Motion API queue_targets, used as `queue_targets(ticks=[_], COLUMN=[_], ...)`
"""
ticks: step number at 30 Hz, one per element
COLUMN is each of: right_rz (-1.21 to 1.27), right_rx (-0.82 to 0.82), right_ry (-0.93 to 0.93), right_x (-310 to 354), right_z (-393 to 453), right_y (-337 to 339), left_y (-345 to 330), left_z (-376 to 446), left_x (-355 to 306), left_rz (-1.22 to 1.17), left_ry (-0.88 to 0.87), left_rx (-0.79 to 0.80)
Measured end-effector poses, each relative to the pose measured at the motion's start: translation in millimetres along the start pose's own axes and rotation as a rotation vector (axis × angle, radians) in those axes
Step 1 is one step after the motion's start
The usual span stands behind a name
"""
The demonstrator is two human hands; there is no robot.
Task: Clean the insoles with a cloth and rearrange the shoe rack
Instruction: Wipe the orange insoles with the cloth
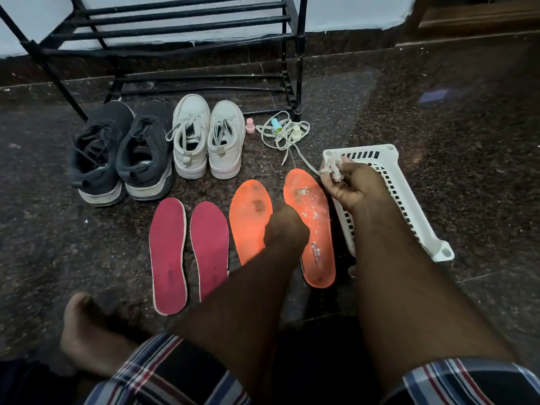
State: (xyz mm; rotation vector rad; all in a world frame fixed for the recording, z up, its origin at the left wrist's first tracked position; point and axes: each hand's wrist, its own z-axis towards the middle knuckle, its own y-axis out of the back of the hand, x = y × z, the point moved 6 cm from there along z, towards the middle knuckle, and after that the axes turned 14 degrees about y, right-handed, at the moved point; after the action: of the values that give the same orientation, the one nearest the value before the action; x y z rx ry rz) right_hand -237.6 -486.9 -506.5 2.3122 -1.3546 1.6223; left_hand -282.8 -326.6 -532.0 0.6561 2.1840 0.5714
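Two orange insoles lie on the floor, the left one (249, 211) beside a dirtier right one (306, 206) flecked with white bits. Left of them lie two magenta insoles (168, 252) (209, 244). My left hand (287, 229) hangs between the orange insoles with its fingers curled down, and the fingertips are hidden. My right hand (353, 185) holds a crumpled whitish cloth (331, 169) above the top of the right orange insole. The black shoe rack (181, 33) stands against the wall behind.
A pair of dark sneakers (119, 153) and a pair of white sneakers (207, 138) stand before the rack. Loose white laces (282, 133) and small bottles (249, 125) lie to their right. A white plastic basket (391, 182) lies tipped at right. My bare foot (87, 331) rests lower left.
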Motion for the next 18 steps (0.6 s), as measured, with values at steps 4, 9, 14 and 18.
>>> queue_targets(ticks=[4,9,14,18], right_rz=[-0.012,-0.029,-0.063,-0.314], right_rx=[0.003,0.006,0.107,0.395], right_ry=[0.000,-0.009,-0.017,-0.104], right_x=[1.7,2.9,6.0,-7.9], right_z=[-2.0,-8.5,-22.7,-48.4], right_y=[-0.6,-2.3,-14.2,-38.4], left_y=[2.3,7.9,38.4,81.4], left_z=[6.1,14.3,-1.1,-18.4], left_x=[0.1,12.5,26.2,40.6], left_rz=[-0.083,-0.411,-0.689,-0.791], left_ry=[0.062,0.120,0.169,0.102], left_rx=[0.039,0.208,0.416,0.518])
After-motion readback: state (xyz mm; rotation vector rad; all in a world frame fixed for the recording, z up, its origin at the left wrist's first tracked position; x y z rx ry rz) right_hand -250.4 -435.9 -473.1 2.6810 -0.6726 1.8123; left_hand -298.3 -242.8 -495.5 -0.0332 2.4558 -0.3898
